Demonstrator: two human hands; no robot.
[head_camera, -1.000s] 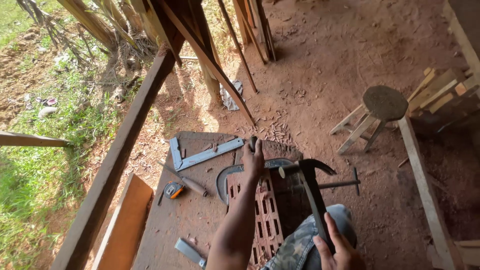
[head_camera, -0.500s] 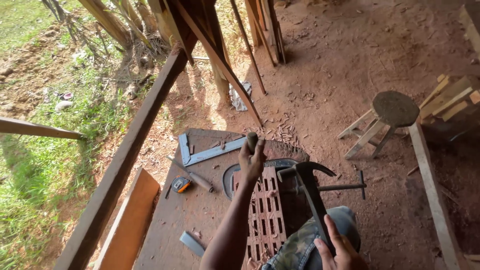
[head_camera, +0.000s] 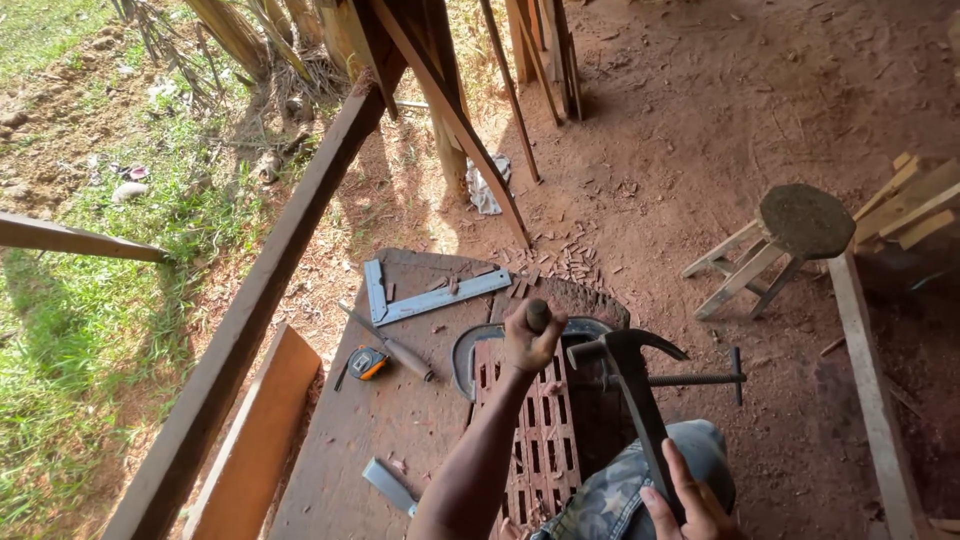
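Gripping a short wooden-handled tool upright in its closed fingers, the left hand sits above a carved slatted wooden panel. The right hand clasps a claw hammer beside it. Nearby on the board lie a steel square and tape measure.

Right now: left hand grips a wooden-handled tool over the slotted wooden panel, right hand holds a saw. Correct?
Not quite. The right hand holds a claw hammer, not a saw, per the head view. The left hand does grip a wooden-handled tool over the slotted wooden panel.
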